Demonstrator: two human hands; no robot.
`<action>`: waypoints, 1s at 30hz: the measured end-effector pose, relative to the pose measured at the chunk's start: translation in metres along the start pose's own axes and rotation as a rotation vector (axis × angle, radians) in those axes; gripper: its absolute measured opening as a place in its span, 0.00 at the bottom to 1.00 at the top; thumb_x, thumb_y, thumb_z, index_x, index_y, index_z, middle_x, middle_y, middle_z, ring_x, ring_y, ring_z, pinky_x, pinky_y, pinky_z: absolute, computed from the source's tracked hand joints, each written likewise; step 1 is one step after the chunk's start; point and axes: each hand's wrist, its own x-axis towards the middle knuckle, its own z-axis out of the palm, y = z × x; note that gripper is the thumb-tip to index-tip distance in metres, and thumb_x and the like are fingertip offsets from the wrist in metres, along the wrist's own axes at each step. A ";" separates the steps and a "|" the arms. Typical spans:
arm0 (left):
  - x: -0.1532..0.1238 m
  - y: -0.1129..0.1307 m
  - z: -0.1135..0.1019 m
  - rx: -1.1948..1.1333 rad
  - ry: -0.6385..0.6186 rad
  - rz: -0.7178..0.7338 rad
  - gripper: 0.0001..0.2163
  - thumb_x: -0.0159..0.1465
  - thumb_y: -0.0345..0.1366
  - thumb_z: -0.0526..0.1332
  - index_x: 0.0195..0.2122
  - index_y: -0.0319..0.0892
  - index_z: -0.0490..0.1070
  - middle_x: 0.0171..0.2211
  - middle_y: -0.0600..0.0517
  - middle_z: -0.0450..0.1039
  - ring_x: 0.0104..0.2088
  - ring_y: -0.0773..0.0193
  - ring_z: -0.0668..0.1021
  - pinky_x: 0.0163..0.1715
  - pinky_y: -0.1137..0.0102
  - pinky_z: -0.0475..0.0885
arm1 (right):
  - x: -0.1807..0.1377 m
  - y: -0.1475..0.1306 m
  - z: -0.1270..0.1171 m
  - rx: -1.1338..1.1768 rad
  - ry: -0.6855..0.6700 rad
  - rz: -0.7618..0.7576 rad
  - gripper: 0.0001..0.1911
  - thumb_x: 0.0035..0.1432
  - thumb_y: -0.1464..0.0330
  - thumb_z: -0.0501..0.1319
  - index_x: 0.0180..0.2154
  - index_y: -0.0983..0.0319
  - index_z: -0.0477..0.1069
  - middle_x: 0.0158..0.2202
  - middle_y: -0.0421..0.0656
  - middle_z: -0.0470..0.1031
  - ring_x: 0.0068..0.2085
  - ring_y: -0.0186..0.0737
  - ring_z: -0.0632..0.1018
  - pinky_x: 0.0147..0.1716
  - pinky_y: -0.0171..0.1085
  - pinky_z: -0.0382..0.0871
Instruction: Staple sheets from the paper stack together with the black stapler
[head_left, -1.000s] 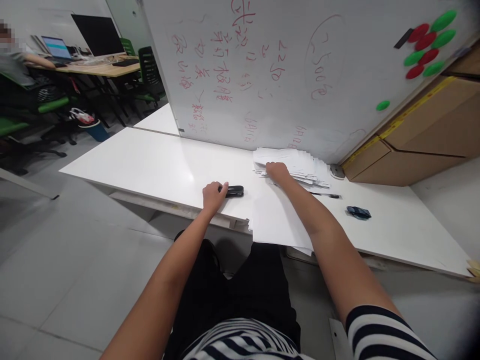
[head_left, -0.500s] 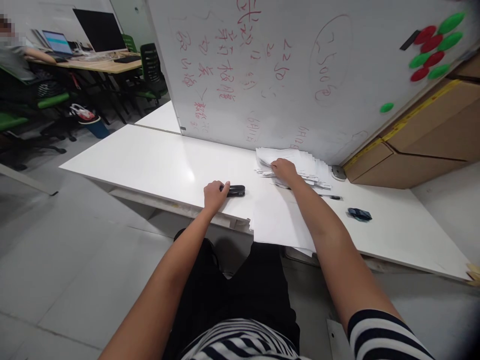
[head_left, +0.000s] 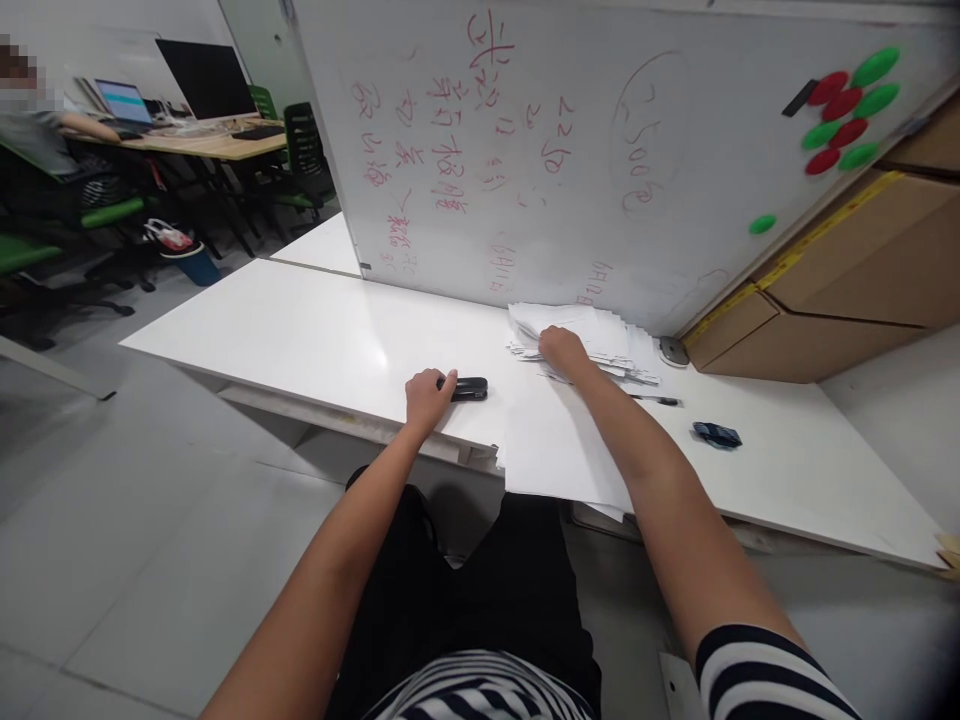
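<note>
1. Your left hand point(head_left: 426, 400) rests near the front of the white desk point(head_left: 300, 320), its fingers curled around one end of a black stapler point(head_left: 471, 388). The stapler's free end points right, just beside the front sheets without touching them, and no paper shows in it.

2. Your right hand point(head_left: 564, 352) reaches across to the paper pile point(head_left: 604, 325) at the back of the desk, near the foot of the whiteboard point(head_left: 420, 40). Its fingers are bent at the near left part of the pile; whether they pinch a sheet or only touch, I cannot tell.

3. The front sheets point(head_left: 559, 450) lie below your right forearm, overhanging the desk's near edge, with a few corners sticking out unevenly.

4. As for progress, some paper appears set apart at the front, while the back pile looks thick and loosely fanned, so I judge that much is left there. I cannot tell whether any sheets are stapled.

5. To the right of your forearm lie a pen point(head_left: 661, 401) and a small dark pouch point(head_left: 717, 434), both apart from your hands.
</note>
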 end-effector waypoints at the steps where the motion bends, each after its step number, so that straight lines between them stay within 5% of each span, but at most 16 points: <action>1: 0.000 0.000 0.000 0.007 0.000 0.004 0.20 0.67 0.50 0.49 0.23 0.44 0.65 0.28 0.49 0.72 0.32 0.59 0.72 0.35 0.65 0.60 | 0.000 -0.004 -0.002 -0.015 0.008 0.000 0.14 0.59 0.75 0.51 0.41 0.72 0.73 0.41 0.56 0.74 0.40 0.45 0.74 0.38 0.36 0.62; 4: 0.000 -0.001 0.000 0.038 -0.003 0.010 0.21 0.67 0.50 0.48 0.24 0.44 0.66 0.27 0.49 0.72 0.32 0.60 0.72 0.34 0.65 0.59 | -0.001 -0.012 -0.017 -0.037 0.096 0.042 0.15 0.61 0.75 0.48 0.44 0.73 0.70 0.43 0.59 0.72 0.40 0.47 0.74 0.36 0.37 0.63; 8: 0.001 -0.001 0.001 0.079 0.014 0.011 0.21 0.67 0.51 0.48 0.25 0.43 0.67 0.28 0.48 0.72 0.33 0.59 0.73 0.34 0.66 0.59 | -0.035 -0.005 -0.054 0.225 0.524 0.313 0.18 0.67 0.66 0.42 0.44 0.67 0.67 0.35 0.52 0.74 0.39 0.47 0.75 0.37 0.38 0.66; 13: 0.004 -0.007 0.002 0.082 0.023 0.050 0.23 0.66 0.52 0.46 0.23 0.44 0.67 0.27 0.47 0.72 0.32 0.57 0.74 0.34 0.66 0.60 | -0.150 0.013 -0.086 0.799 1.015 0.553 0.23 0.66 0.53 0.40 0.49 0.60 0.63 0.36 0.46 0.74 0.38 0.42 0.78 0.33 0.37 0.71; 16: 0.005 -0.011 -0.002 0.051 0.025 0.072 0.22 0.66 0.52 0.45 0.26 0.44 0.69 0.29 0.45 0.73 0.35 0.53 0.74 0.36 0.63 0.63 | -0.220 0.010 -0.087 1.080 1.120 0.575 0.21 0.64 0.51 0.45 0.48 0.57 0.62 0.39 0.45 0.75 0.39 0.40 0.79 0.33 0.37 0.72; 19: 0.003 -0.007 -0.008 -0.032 0.170 0.165 0.18 0.66 0.47 0.45 0.37 0.42 0.70 0.41 0.40 0.73 0.47 0.48 0.73 0.48 0.56 0.64 | -0.268 -0.003 -0.083 1.125 1.102 0.655 0.19 0.63 0.52 0.48 0.45 0.58 0.64 0.39 0.46 0.76 0.41 0.42 0.78 0.36 0.39 0.73; 22: -0.011 0.019 -0.019 -0.168 0.229 0.400 0.16 0.64 0.45 0.51 0.47 0.43 0.67 0.52 0.39 0.68 0.58 0.48 0.66 0.58 0.51 0.56 | -0.293 -0.021 -0.085 0.988 0.915 0.627 0.18 0.63 0.52 0.48 0.41 0.57 0.67 0.36 0.45 0.76 0.40 0.43 0.77 0.38 0.39 0.71; 26: -0.037 0.079 -0.042 -0.468 -0.072 0.516 0.25 0.59 0.48 0.60 0.55 0.43 0.62 0.57 0.41 0.65 0.58 0.50 0.67 0.56 0.55 0.64 | -0.298 -0.045 -0.102 0.839 0.595 0.360 0.17 0.64 0.53 0.48 0.37 0.55 0.68 0.33 0.42 0.76 0.37 0.42 0.76 0.37 0.37 0.70; 30: -0.043 0.124 -0.067 -0.778 -0.539 0.339 0.26 0.54 0.51 0.65 0.50 0.40 0.70 0.49 0.43 0.74 0.48 0.51 0.76 0.46 0.59 0.72 | -0.280 -0.059 -0.121 0.793 0.557 0.221 0.16 0.64 0.55 0.48 0.37 0.57 0.68 0.34 0.42 0.76 0.37 0.42 0.76 0.39 0.38 0.69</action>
